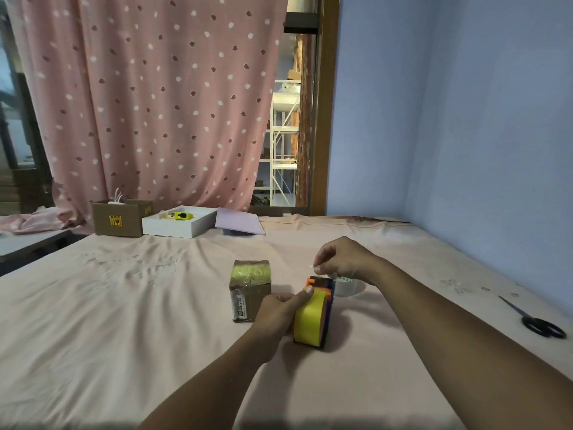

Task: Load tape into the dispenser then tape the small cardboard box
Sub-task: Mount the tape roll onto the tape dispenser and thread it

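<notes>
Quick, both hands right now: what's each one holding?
Left hand: closed on the yellow tape dispenser, steadying it.
Right hand: fingers pinched on the clear tape end above the dispenser.

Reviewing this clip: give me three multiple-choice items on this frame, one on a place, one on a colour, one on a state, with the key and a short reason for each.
1. Where do the black-handled scissors lie?
A. far right on the pink cloth
B. inside the white tray
C. on the small brown cardboard box

2. What colour is the broad curved face of the tape dispenser?
A. green
B. yellow
C. white

3. What is the right hand doing?
A. lying flat on the cloth
B. gripping the scissors
C. pinching something thin and clear above the dispenser

Key: 1 A, they lie alone near the right edge. 2 B, the face beside the left hand is yellow. 3 C, its fingertips are pressed together over the dispenser's orange top.
</notes>
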Action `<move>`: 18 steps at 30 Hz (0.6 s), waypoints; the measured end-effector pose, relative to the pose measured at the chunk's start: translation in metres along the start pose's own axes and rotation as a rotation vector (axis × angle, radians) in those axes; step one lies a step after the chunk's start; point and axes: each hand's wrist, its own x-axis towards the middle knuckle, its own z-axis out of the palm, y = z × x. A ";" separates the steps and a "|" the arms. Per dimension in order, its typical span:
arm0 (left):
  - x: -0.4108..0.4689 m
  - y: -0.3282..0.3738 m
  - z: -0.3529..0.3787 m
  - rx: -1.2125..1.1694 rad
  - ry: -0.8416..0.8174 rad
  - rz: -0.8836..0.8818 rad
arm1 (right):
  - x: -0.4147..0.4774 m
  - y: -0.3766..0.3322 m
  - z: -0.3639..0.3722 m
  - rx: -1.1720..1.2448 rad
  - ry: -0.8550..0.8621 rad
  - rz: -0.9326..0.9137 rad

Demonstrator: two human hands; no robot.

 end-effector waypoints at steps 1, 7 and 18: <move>0.000 -0.001 0.000 0.008 0.031 0.000 | -0.001 0.002 0.001 -0.014 0.002 0.003; -0.009 0.003 -0.002 -0.016 -0.171 -0.049 | 0.000 0.014 0.009 -0.045 0.022 0.039; -0.012 0.007 0.003 0.013 -0.176 -0.066 | 0.000 0.028 0.011 0.041 0.011 0.128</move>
